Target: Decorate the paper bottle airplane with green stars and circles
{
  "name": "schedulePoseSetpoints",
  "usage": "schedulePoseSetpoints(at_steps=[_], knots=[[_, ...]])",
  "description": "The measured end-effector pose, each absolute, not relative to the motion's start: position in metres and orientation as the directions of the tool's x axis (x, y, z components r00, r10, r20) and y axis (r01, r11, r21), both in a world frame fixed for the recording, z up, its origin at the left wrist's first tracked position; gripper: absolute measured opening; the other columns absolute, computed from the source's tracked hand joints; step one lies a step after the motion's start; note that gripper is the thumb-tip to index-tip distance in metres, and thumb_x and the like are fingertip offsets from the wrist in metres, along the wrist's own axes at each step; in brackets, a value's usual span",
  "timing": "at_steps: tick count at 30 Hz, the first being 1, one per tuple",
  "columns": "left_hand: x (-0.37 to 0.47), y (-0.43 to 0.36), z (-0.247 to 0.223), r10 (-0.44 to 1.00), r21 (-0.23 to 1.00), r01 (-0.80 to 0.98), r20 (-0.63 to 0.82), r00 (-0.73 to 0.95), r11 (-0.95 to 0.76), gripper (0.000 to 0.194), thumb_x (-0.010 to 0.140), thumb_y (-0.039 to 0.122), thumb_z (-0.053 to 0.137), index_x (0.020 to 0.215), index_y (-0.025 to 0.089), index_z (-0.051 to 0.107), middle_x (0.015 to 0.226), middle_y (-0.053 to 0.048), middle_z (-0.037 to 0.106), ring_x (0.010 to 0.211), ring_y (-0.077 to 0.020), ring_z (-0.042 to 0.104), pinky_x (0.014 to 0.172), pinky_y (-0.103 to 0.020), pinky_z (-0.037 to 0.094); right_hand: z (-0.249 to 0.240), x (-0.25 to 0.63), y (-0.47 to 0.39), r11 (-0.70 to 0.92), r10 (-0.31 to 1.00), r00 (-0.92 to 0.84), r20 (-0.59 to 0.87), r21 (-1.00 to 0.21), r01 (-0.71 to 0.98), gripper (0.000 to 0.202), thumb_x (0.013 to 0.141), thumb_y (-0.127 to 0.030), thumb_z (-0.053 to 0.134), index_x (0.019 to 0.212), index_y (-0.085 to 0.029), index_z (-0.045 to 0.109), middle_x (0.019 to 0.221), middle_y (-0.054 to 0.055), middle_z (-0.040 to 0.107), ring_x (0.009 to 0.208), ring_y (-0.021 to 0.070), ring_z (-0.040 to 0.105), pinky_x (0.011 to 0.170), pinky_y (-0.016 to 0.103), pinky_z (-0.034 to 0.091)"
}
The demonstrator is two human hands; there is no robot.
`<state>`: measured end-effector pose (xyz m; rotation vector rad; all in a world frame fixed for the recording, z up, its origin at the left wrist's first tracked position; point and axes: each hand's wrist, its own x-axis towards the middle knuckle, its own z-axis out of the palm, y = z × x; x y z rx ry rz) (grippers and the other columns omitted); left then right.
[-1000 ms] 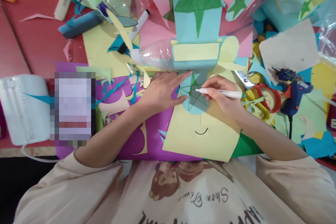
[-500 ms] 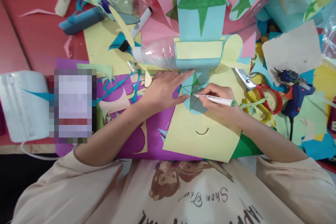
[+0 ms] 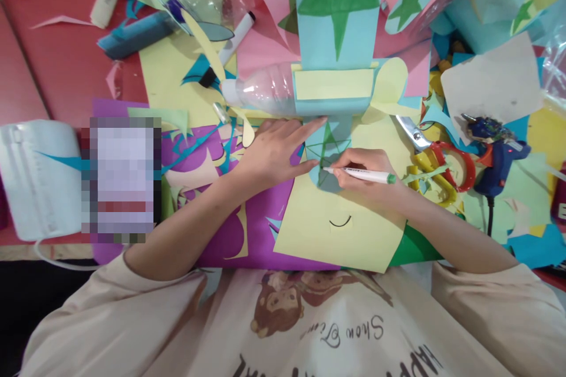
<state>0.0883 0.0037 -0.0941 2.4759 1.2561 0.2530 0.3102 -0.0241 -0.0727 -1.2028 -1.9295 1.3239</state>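
Note:
My right hand (image 3: 365, 169) grips a white marker (image 3: 369, 176) with a green end, its tip on the rounded end of a blue paper strip (image 3: 329, 181). Green star lines (image 3: 327, 140) show on that strip, partly filled in. With fingers spread, my left hand (image 3: 278, 150) lies flat at the strip's left edge. Beneath both is a pale yellow sheet (image 3: 318, 235) with a small curved black line. Just beyond my hands, a clear plastic bottle (image 3: 269, 89) lies on its side, wrapped in blue and yellow paper.
Red-handled scissors (image 3: 460, 165) and a blue glue gun (image 3: 504, 168) lie at right among paper scraps. On the left are a white zipped pouch (image 3: 42, 182) and a blurred-out rectangular object (image 3: 124, 177). Markers and a blue tube-like case (image 3: 137, 35) lie at upper left.
The marker tip and my right hand have moved slightly down toward me along the star's lower part. My left hand stays in place.

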Motion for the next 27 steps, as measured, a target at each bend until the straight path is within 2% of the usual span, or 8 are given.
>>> schedulePoseSetpoints(at_steps=[7, 12, 20, 23, 27], knots=[[0.0882, 0.0036, -0.0946, 0.806, 0.39, 0.741, 0.005, 0.592, -0.546, 0.063, 0.088, 0.045, 0.054, 0.144, 0.019, 0.042, 0.096, -0.007, 0.061, 0.092, -0.0261, 0.058, 0.088, -0.039, 0.044, -0.072, 0.3083, -0.0252, 0.224, 0.859, -0.511, -0.008, -0.893, 0.39, 0.02, 0.081, -0.018, 0.057, 0.062, -0.019, 0.053, 0.059, -0.002, 0.058, 0.053, 0.0089, 0.047, 0.053, 0.025, 0.036], [0.0885, 0.0041, -0.095, 0.807, 0.403, 0.738, 0.003, 0.591, -0.541, 0.063, 0.089, 0.044, 0.053, 0.144, 0.017, 0.042, 0.096, -0.008, 0.061, 0.094, -0.0271, 0.058, 0.088, -0.04, 0.044, -0.0722, 0.3088, -0.0259, 0.23, 0.853, -0.522, -0.024, -0.88, 0.416, 0.021, 0.081, -0.017, 0.058, 0.061, -0.02, 0.051, 0.059, -0.002, 0.057, 0.055, 0.0095, 0.048, 0.055, 0.025, 0.037], [0.0888, 0.0042, -0.0941, 0.811, 0.416, 0.738, -0.003, 0.585, -0.531, 0.063, 0.088, 0.044, 0.055, 0.145, 0.02, 0.041, 0.096, -0.007, 0.061, 0.094, -0.0265, 0.057, 0.089, -0.04, 0.043, -0.0761, 0.3094, -0.0273, 0.292, 0.825, -0.565, 0.01, -0.864, 0.411, 0.02, 0.078, -0.015, 0.059, 0.058, -0.018, 0.055, 0.057, -0.003, 0.057, 0.054, 0.0081, 0.047, 0.056, 0.024, 0.035], [0.0886, 0.0043, -0.0948, 0.809, 0.418, 0.734, 0.005, 0.588, -0.536, 0.064, 0.088, 0.043, 0.055, 0.145, 0.02, 0.041, 0.095, -0.007, 0.06, 0.094, -0.0263, 0.057, 0.088, -0.039, 0.043, -0.0767, 0.3105, -0.0254, 0.124, 0.861, -0.503, -0.067, -0.933, 0.337, 0.017, 0.078, -0.017, 0.061, 0.061, -0.017, 0.059, 0.056, -0.003, 0.058, 0.053, 0.0077, 0.047, 0.052, 0.023, 0.035], [0.0883, 0.0041, -0.0961, 0.811, 0.424, 0.733, 0.005, 0.585, -0.532, 0.064, 0.088, 0.044, 0.056, 0.146, 0.021, 0.04, 0.096, -0.007, 0.06, 0.092, -0.0257, 0.057, 0.089, -0.04, 0.043, -0.0772, 0.3118, -0.0212, -0.114, 0.909, -0.392, -0.139, -0.99, 0.086, 0.017, 0.085, -0.03, 0.061, 0.075, -0.017, 0.064, 0.066, 0.0, 0.065, 0.054, 0.008, 0.055, 0.05, 0.021, 0.042]])
